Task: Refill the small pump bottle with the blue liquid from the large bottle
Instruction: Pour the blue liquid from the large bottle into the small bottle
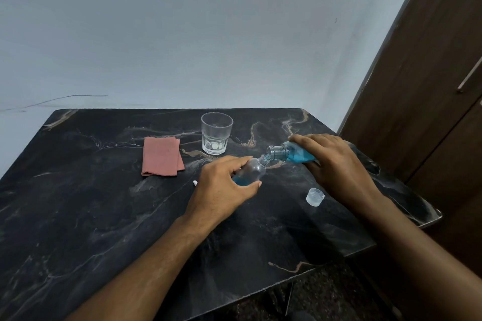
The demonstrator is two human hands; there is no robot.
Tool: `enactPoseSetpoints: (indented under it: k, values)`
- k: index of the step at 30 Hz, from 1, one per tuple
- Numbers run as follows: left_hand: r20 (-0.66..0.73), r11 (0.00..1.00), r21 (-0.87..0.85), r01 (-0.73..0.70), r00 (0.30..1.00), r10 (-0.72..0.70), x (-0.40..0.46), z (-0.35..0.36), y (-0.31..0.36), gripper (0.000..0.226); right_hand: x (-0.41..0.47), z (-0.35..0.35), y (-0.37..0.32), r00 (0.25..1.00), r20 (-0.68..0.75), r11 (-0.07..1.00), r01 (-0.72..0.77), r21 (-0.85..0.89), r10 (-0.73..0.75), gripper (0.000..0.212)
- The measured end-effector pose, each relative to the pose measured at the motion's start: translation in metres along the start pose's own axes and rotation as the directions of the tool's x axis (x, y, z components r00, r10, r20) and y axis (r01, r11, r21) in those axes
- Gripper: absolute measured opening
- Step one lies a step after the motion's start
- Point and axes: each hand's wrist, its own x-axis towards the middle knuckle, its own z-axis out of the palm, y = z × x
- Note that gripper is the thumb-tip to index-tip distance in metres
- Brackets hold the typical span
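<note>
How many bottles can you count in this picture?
2: the small bottle tilted in the left hand, and the large bottle tipped toward it in the right hand.

Right hand (336, 164) tips large bottle (292, 155) — mouth meeting small bottle (251, 171).

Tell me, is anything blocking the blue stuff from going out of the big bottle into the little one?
Nothing visible blocks it. The large bottle has no cap on, and its open mouth is tipped right against the open neck of the small bottle. The glass and the loose cap stand off to the sides.
</note>
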Motion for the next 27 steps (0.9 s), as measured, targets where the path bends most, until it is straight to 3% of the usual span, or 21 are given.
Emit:
enactPoseSetpoints:
  k: [15, 27]
  values:
    - [0.002, 1.0, -0.003, -0.018, 1.0, 0.018, -0.0003, 0.0002, -0.0016, 0.067, 0.0014, -0.0025, -0.0008, 1.0, -0.005, 1.0, 0.012, -0.021, -0.012, 0.056]
    - [0.008, 1.0, -0.009, -0.009, 1.0, 0.009, 0.0001, 0.0012, -0.0051, 0.058, 0.0014, -0.0032, -0.0006, 1.0, -0.001, 0.999, 0.021, -0.034, -0.021, 0.058]
